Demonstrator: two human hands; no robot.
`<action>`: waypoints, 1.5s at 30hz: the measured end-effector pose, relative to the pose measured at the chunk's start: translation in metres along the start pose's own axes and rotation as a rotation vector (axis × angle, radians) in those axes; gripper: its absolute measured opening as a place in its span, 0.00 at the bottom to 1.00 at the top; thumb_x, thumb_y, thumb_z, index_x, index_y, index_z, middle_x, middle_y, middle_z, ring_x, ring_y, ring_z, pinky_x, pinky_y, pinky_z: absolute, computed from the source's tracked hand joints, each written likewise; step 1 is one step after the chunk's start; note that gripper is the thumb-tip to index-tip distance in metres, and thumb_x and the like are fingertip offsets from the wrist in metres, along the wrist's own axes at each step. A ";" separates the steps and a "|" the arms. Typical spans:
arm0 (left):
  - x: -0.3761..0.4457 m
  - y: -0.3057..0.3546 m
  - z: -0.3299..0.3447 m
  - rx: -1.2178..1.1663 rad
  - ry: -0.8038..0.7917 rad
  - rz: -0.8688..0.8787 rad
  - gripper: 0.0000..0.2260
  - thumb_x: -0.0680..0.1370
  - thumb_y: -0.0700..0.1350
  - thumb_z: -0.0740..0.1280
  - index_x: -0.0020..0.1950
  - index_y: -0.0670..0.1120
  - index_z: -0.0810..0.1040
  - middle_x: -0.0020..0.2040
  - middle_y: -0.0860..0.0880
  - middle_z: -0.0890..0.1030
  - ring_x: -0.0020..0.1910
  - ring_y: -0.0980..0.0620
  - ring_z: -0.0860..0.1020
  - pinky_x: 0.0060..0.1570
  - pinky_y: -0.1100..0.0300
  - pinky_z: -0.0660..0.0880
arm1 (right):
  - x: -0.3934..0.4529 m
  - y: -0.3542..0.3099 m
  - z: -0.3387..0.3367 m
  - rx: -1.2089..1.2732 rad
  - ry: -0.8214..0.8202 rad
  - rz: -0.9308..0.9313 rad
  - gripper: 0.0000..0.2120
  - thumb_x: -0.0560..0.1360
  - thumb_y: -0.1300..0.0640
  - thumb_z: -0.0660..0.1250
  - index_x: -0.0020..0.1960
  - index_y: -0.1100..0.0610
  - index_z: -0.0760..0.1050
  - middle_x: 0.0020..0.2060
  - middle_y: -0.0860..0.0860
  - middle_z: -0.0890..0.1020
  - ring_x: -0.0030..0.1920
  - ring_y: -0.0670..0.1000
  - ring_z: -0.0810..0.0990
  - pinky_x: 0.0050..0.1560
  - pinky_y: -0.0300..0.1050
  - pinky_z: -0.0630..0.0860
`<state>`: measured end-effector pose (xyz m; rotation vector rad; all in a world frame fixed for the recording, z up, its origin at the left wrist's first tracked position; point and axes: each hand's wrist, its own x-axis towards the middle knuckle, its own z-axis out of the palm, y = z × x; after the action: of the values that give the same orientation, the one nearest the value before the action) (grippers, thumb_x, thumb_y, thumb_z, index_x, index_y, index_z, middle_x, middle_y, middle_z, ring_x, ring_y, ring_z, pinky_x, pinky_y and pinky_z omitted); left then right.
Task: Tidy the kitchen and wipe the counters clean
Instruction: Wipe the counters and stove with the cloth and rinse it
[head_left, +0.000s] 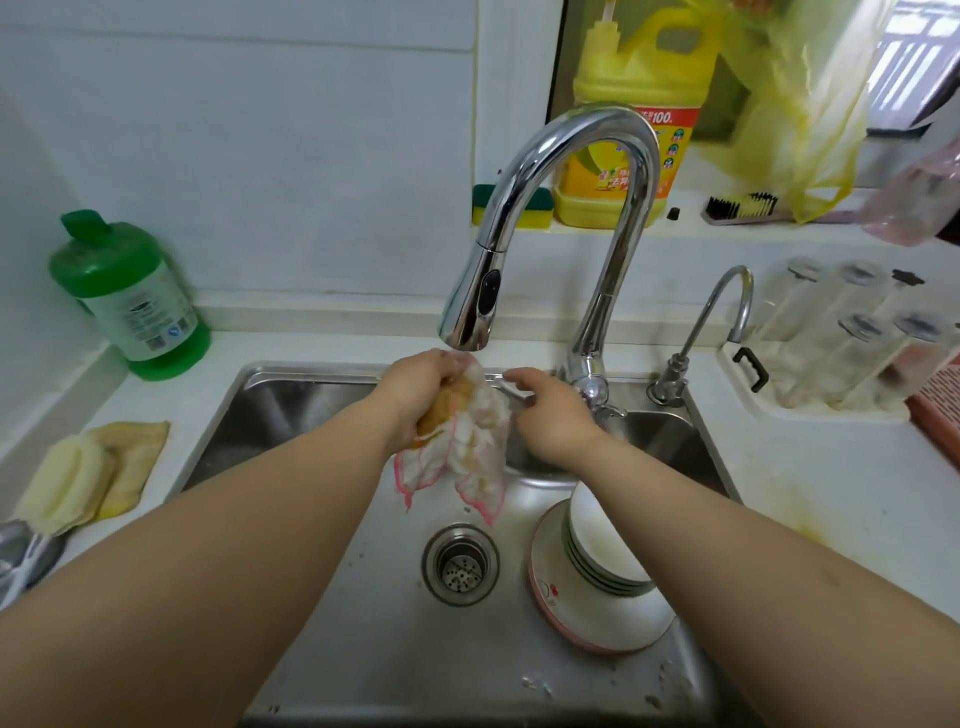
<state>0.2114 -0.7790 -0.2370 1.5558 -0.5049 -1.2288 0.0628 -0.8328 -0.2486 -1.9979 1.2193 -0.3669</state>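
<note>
Clearly stained yellow, the pink-edged cloth (462, 441) hangs bunched in the left hand (421, 387) fingers' grip

Legible text: one item, partly readable.
Yellow detergent jug (631, 130) on the ledge behind the tap: red band on its label carries white "100", with Chinese characters just before it cut off by the tap's arch; lower orange panel shows "去" plus further characters, unreadable. Green bottle (130, 296) at left: white label with fine print and a small blue mark, too blurred to read.
</note>
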 end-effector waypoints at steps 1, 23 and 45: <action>0.001 0.002 0.000 -0.004 -0.024 0.000 0.07 0.76 0.41 0.64 0.49 0.46 0.80 0.46 0.41 0.82 0.47 0.41 0.80 0.56 0.46 0.76 | 0.004 -0.005 0.005 0.075 -0.071 0.008 0.25 0.75 0.64 0.62 0.71 0.53 0.68 0.68 0.52 0.72 0.66 0.54 0.71 0.65 0.44 0.69; 0.012 -0.026 -0.018 0.153 0.089 -0.027 0.13 0.80 0.43 0.59 0.38 0.43 0.75 0.30 0.48 0.78 0.26 0.54 0.75 0.27 0.65 0.69 | 0.032 -0.041 0.036 0.850 -0.279 0.144 0.05 0.77 0.63 0.62 0.50 0.57 0.76 0.47 0.61 0.81 0.50 0.59 0.80 0.60 0.58 0.75; 0.007 -0.003 -0.035 -0.156 0.224 0.040 0.06 0.79 0.42 0.61 0.43 0.45 0.74 0.40 0.44 0.79 0.39 0.47 0.77 0.45 0.52 0.77 | 0.040 0.019 0.011 -0.254 -0.261 0.022 0.14 0.78 0.47 0.63 0.39 0.56 0.74 0.35 0.51 0.76 0.41 0.52 0.75 0.41 0.44 0.70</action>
<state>0.2444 -0.7669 -0.2455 1.5192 -0.2864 -1.0237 0.0773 -0.8663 -0.2754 -2.1634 1.1651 0.0650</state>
